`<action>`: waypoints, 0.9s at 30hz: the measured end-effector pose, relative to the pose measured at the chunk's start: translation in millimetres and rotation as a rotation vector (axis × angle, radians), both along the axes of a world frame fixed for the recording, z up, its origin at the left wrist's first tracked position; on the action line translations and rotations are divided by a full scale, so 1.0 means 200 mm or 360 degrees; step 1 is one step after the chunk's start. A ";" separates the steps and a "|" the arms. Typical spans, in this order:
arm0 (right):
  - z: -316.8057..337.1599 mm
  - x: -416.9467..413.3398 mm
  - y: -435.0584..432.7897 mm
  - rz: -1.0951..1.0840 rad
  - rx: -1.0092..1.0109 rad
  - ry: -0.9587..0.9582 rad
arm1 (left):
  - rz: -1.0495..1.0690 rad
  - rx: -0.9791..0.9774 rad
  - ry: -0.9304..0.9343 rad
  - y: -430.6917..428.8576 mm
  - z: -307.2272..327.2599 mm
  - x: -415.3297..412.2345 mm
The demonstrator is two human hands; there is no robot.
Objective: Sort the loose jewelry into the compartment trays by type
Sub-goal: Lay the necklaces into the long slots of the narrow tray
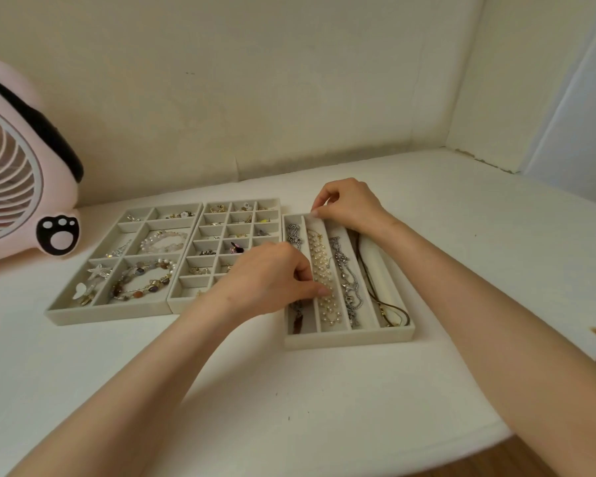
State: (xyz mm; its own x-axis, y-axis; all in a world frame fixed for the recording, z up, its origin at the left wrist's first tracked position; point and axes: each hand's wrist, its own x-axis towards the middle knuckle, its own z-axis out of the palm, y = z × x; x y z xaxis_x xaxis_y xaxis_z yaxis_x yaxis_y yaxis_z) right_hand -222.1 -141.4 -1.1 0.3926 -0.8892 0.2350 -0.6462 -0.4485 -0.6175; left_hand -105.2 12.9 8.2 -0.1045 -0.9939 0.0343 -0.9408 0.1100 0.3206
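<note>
Three beige compartment trays stand side by side on the white table. The right tray [348, 339] has long slots holding necklaces: a silver chain [294, 235], a pearl necklace [320, 259], a second silver chain [346, 270] and a dark cord necklace [389, 309]. My left hand [272, 280] has its fingertips down on the pearl necklace near the slot's front. My right hand [348, 204] pinches the far end of that pearl necklace at the tray's back edge. The middle tray [179, 301] holds earrings in small cells. The left tray [104, 316] holds bead bracelets [141, 280].
A pink desk fan [18, 187] with a paw print stands at the left, close to the left tray. Walls close in behind and on the right. The table's front edge curves away at the lower right.
</note>
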 end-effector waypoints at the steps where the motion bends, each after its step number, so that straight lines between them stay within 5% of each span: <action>1: 0.01 -0.02 -0.01 -0.0009 0.0000 -0.0018 | 0.0000 0.0001 0.0006 0.00 0.00 0.00; 9: 0.10 -0.13 0.03 0.0128 0.0140 0.0349 | -0.0020 0.0007 0.0004 0.00 0.01 0.00; 16: 0.10 -0.09 0.11 0.0111 0.0055 0.0750 | 0.0069 -0.0350 0.0220 0.00 0.01 0.00; 24: 0.08 -0.07 0.11 0.0064 0.0048 0.0748 | 0.0171 -0.0703 0.0371 -0.01 -0.01 0.00; 27: 0.11 -0.11 0.11 0.0148 0.0212 0.0487 | 0.0170 -0.0753 0.0519 -0.01 -0.01 0.00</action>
